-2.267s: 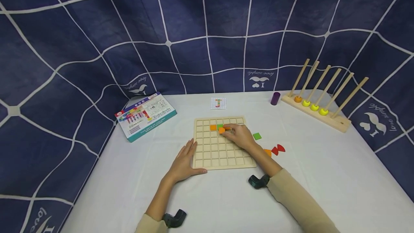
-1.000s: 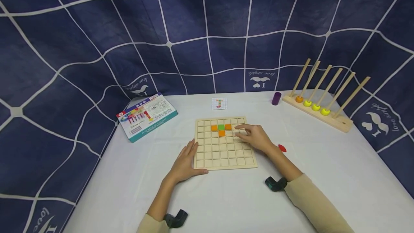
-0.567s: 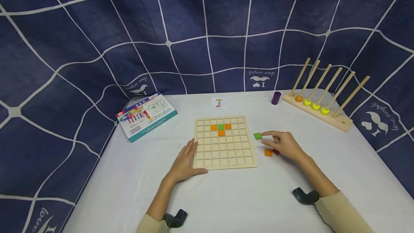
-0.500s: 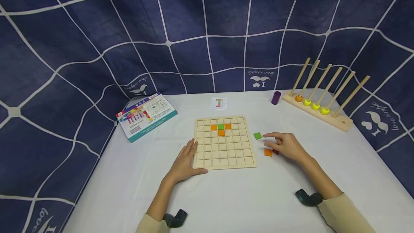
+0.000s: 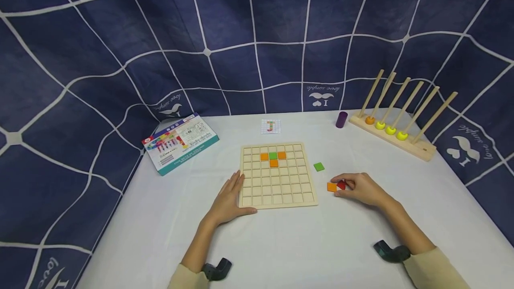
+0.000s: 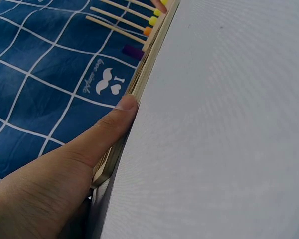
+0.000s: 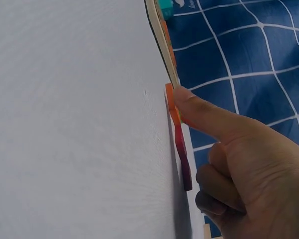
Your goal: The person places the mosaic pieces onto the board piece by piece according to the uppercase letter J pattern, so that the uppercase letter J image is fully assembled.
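My left hand (image 5: 226,201) rests along the left edge of a wooden grid board (image 5: 277,191), its thumb by the near corner. Set in the board's cells are a green square tile (image 5: 273,155) and several orange ones, one (image 5: 274,163) just below the green. To the right of the board, my right hand (image 5: 361,188) has thumb and index finger at opposite edges of a loose orange square tile (image 5: 331,187), pinching it while it lies flat on the table. Red pieces (image 7: 182,149) lie beside that tile, partly hidden by the hand in the head view.
A loose green tile (image 5: 319,167) lies right of the board. Behind it are a pattern card (image 5: 271,126), a purple cylinder (image 5: 341,120) and a wooden peg stand (image 5: 413,146) with orange and yellow beads. A cardboard box (image 5: 180,144) lies at the back left.
The right hand placed an orange tile beside the green one on the board, moved right past the loose green tile, then down to the loose orange tile. The left hand stayed put.
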Motion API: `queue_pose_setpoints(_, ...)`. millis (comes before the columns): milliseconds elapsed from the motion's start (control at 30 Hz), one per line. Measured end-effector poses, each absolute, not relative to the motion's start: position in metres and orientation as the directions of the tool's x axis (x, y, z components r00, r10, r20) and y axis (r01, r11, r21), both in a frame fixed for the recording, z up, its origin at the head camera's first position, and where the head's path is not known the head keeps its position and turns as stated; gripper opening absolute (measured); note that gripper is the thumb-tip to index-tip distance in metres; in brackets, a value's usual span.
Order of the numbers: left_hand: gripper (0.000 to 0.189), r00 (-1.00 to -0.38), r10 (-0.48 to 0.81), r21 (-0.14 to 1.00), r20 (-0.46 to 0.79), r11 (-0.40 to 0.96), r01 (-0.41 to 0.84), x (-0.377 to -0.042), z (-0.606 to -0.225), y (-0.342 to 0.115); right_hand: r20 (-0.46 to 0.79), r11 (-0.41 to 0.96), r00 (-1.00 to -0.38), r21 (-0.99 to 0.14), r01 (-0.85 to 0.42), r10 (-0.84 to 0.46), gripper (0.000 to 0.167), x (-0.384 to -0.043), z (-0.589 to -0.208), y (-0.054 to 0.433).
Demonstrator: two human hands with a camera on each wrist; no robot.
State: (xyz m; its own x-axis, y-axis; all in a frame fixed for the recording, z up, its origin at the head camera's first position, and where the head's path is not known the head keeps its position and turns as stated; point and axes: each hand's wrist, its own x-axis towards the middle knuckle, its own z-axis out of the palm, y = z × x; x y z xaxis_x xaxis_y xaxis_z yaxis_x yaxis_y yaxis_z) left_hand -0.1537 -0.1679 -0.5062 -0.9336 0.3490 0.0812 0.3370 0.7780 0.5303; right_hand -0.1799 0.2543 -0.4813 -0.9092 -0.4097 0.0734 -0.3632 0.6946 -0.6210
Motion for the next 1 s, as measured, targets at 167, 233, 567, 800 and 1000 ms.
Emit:
queue_pose_setpoints(167,0.118,-0.936,0.346,0.529,0.069,0.782,0.328,-0.154,-0.505,-0.169,0.097,0.701,-0.909,-0.605,-0.377,-0.405,0.032,-0.182,-0.486,0.254)
queue_pose_setpoints(233,0.118,-0.936,0.346,0.534,0.068,0.78,0.327,-0.153,-0.505,-0.169,0.114,0.705,-0.911,-0.598,-0.381,-0.396,0.029,-0.183,-0.488,0.253)
queue_pose_setpoints(567,0.118,-0.936,0.347,0.528,0.066,0.783,0.328,-0.154,-0.505,-0.169,0.213,0.713,-0.91,-0.567,-0.412,-0.356,0.027,-0.195,-0.493,0.248)
queue_pose_setpoints(800,0.117,-0.936,0.345,0.531,0.069,0.781,0.327,-0.154,-0.502,-0.17,0.247,0.725,-0.914,-0.556,-0.406,-0.322,0.031,-0.216,-0.489,0.234)
queue_pose_setpoints(1000,0.116,-0.935,0.349,0.527,0.064,0.784,0.329,-0.153,-0.503,-0.169,0.174,0.73,-0.926,-0.574,-0.371,-0.334,0.037,-0.23,-0.49,0.227)
